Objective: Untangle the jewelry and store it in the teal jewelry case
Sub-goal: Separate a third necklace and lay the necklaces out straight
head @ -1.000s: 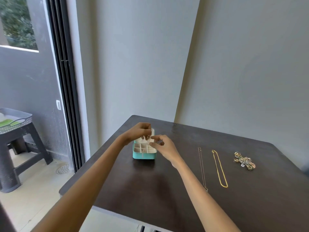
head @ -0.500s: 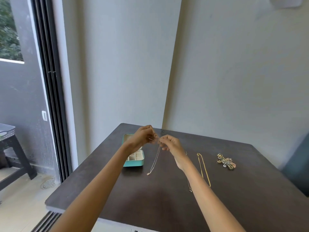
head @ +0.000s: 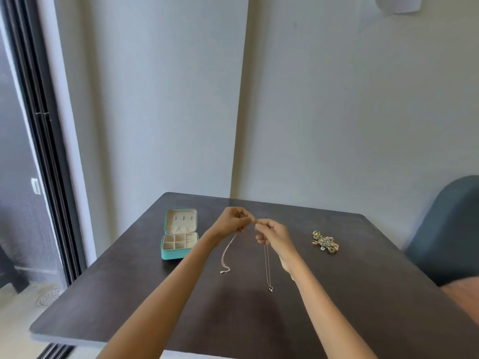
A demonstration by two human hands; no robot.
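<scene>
Left hand (head: 231,221) and right hand (head: 272,233) raised above dark table (head: 129,294), fingers curled, fingertips pinching thin pinkish chain (head: 226,252). Chain hangs doubled below left fingers, clasp end touching table. Second fine chain (head: 268,268) lies below right fingers. Teal jewelry case (head: 178,238) open, cream compartments, left of fingers. Tangled ring cluster (head: 325,241) right of fingers.

Showing no legible text, labels, brand marks, numbers or signs on any surface within the head camera view.
</scene>
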